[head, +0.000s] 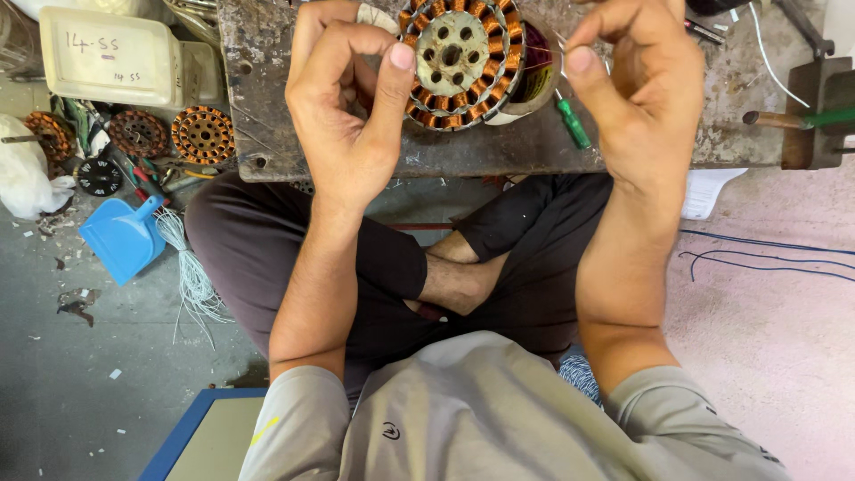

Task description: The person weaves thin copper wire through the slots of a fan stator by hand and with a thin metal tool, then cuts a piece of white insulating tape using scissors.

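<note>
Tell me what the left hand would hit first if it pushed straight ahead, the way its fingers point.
Probably the copper-wound stator on the bench: the left hand curls right beside its rim, though depth is unclear.

stator (456,61): on the surface (267,107), between both hands
screwdriver (573,122): just right of the stator
dustpan (120,239): floor, left of the surface

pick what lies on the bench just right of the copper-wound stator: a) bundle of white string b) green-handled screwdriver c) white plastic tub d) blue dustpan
b: a green-handled screwdriver lies on the bench just right of the stator, between the left hand and right hand.
</note>
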